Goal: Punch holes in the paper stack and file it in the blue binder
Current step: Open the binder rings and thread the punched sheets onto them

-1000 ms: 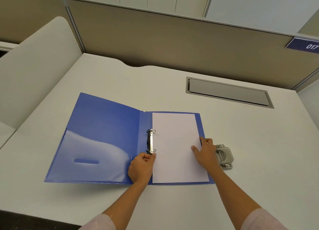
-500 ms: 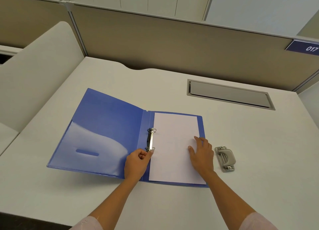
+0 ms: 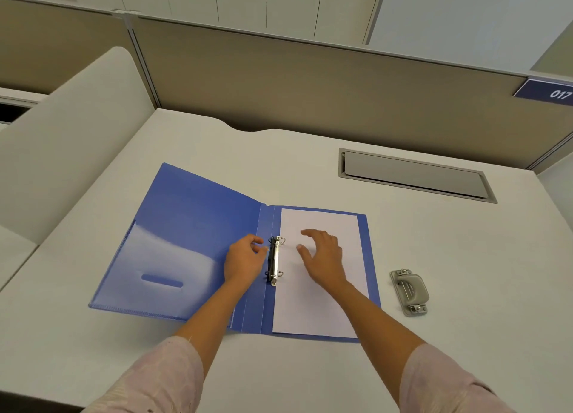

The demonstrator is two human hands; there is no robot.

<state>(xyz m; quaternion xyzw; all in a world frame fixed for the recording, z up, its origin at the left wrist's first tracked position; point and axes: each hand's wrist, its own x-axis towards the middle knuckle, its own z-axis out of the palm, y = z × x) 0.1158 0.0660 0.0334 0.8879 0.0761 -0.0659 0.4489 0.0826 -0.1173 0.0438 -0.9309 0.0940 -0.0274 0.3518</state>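
Observation:
The blue binder lies open flat on the white desk. A white paper stack rests on its right half, its left edge at the metal ring mechanism. My left hand sits just left of the rings, fingers curled beside the mechanism, holding nothing that I can see. Over the paper hovers my right hand, fingers spread, thumb toward the rings. A grey hole punch stands on the desk to the right of the binder, untouched.
A grey cable hatch is set into the desk at the back right. Beige partition walls close the desk at the back, and a white side panel rises on the left.
My right hand has moved from the paper's right edge leftward and up toward the rings. My left hand has shifted from the lower ring up along the mechanism. The view has tilted slightly.

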